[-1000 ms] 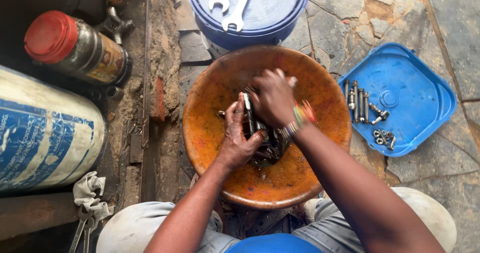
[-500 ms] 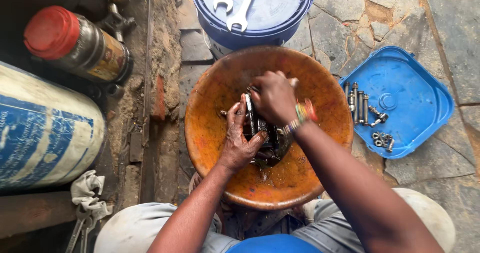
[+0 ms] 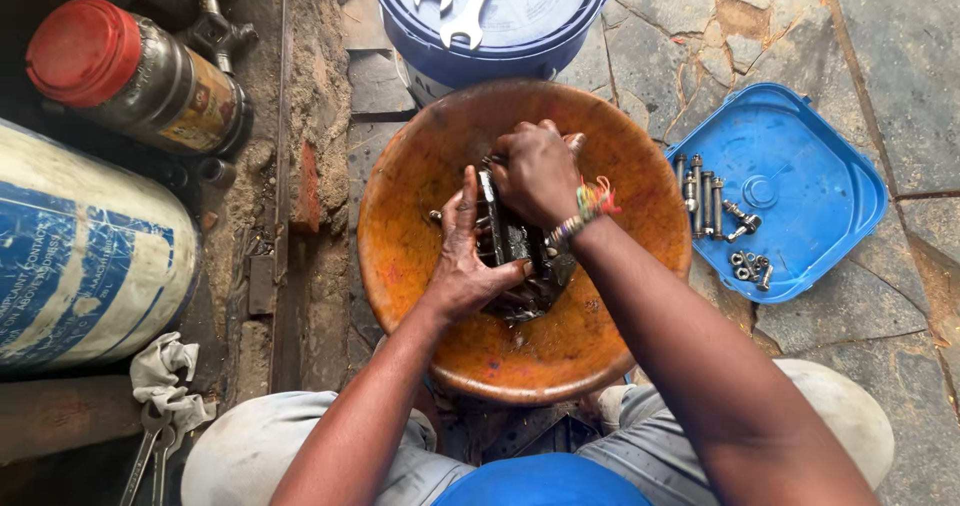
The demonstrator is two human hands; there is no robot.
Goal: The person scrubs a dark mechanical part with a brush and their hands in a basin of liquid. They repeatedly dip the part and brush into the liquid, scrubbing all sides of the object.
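Note:
A dark, greasy metal engine part (image 3: 515, 251) lies in the middle of a round orange basin (image 3: 400, 216). My left hand (image 3: 463, 256) grips the part from its left side, thumb across the front. My right hand (image 3: 538, 171) is closed over the part's top end, with a coloured thread bracelet on the wrist. Most of the part is hidden under the two hands, so its exact shape cannot be made out.
A blue square lid (image 3: 810, 181) on the right holds several bolts (image 3: 703, 198) and nuts. A blue bucket (image 3: 490, 36) behind the basin carries two spanners (image 3: 460, 1). A red-capped jar (image 3: 135, 71), a blue-and-white cylinder (image 3: 80, 256), a rag and pliers (image 3: 160, 406) lie left.
Both hands have stayed on the part in the basin with only slight shifts of the fingers. Nothing else has moved.

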